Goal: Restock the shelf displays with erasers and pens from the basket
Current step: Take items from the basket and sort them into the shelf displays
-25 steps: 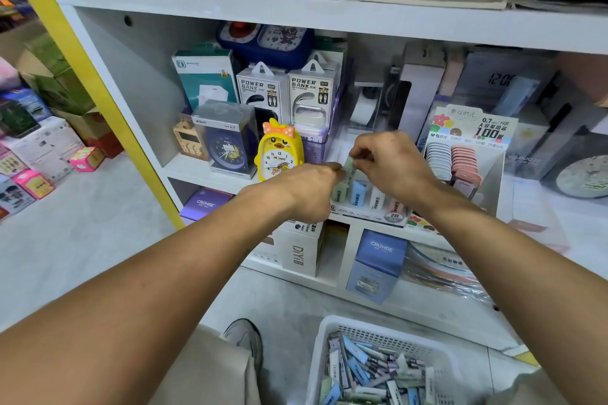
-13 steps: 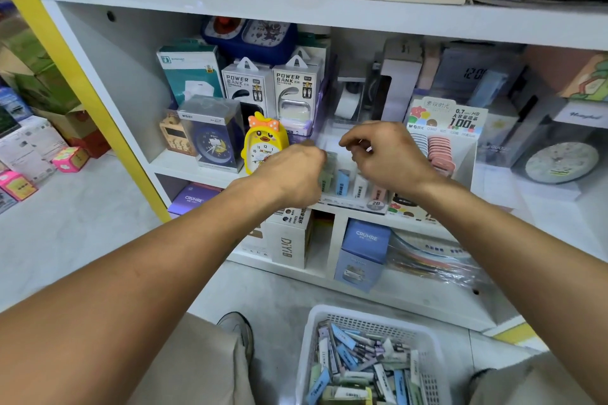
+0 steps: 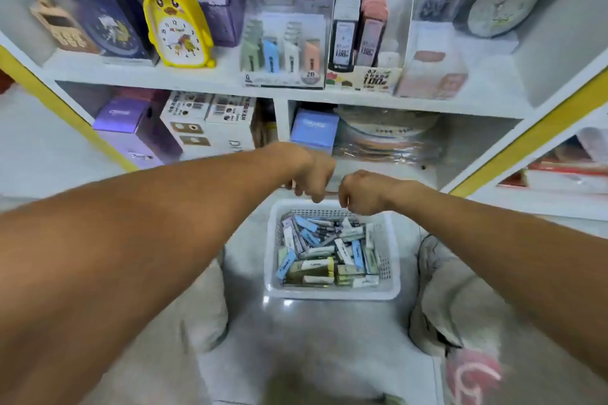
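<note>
A white plastic basket (image 3: 332,294) stands on the floor, full of several wrapped erasers and pens (image 3: 316,265) in blue, green and white. My left hand (image 3: 312,174) hangs over its far rim with fingers loosely curled downward and nothing seen in it. Just to its right, my right hand (image 3: 360,192) is above the same rim, knuckles up, fingers curled under, with nothing visible in it. On the shelf above, the eraser display (image 3: 283,52) holds rows of green, blue, white and pink erasers. Beside it stands a lead-refill display (image 3: 358,33).
A yellow duck clock (image 3: 177,20) stands left of the eraser display, a round clock (image 3: 503,6) at far right. Boxes (image 3: 210,122) and a blue box (image 3: 314,128) fill the lower shelf. My shoe (image 3: 434,299) is right of the basket.
Both hands have dropped from the eraser display on the shelf down to the basket's far rim. The view has tilted downward and moved closer.
</note>
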A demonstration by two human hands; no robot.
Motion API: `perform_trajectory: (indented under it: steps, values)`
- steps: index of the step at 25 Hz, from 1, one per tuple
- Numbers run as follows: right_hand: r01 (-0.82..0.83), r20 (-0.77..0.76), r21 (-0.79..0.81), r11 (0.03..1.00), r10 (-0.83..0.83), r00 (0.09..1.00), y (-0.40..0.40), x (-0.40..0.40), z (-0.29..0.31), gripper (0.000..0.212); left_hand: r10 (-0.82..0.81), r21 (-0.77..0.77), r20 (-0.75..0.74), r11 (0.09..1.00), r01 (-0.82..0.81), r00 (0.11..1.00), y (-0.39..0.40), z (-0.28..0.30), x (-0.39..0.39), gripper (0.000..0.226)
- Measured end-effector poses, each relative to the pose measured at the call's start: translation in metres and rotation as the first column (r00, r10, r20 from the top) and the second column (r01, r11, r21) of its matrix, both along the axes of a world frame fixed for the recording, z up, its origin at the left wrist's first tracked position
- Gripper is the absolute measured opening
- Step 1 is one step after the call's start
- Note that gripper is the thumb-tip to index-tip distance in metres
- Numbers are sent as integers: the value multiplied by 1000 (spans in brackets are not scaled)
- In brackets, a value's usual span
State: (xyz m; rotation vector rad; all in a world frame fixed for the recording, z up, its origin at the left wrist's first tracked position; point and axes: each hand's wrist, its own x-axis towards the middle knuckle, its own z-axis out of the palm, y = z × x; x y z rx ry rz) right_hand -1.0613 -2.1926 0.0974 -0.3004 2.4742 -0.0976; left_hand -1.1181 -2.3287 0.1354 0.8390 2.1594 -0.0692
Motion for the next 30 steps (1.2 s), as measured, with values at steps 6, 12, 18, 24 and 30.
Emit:
perform_trajectory:
  steps: [6, 12, 18, 24, 30]
  values:
    - [157, 173, 19, 987, -158, 972, 27, 62, -130, 34, -73, -84, 21, 994, 75, 997, 1, -137, 55, 19]
    - [161, 61, 77, 984, -166, 984, 37, 111, -193, 45, -14, -45, -11, 999, 13, 1000, -11, -223, 100, 66]
    - [168, -97, 2, 986, -167, 981, 32, 120, -208, 62, 25, -105, -88, 994, -34, 996, -3, -249, 105, 78]
    - [89, -84, -58, 994, -94, 992, 26, 114, -210, 60, 131, -19, -210, 990, -137, 969, -3, -257, 114, 63]
    - [93, -133, 10, 996, -91, 987, 14, 106, -217, 47, 168, 56, -227, 986, -159, 959, -11, -263, 116, 46]
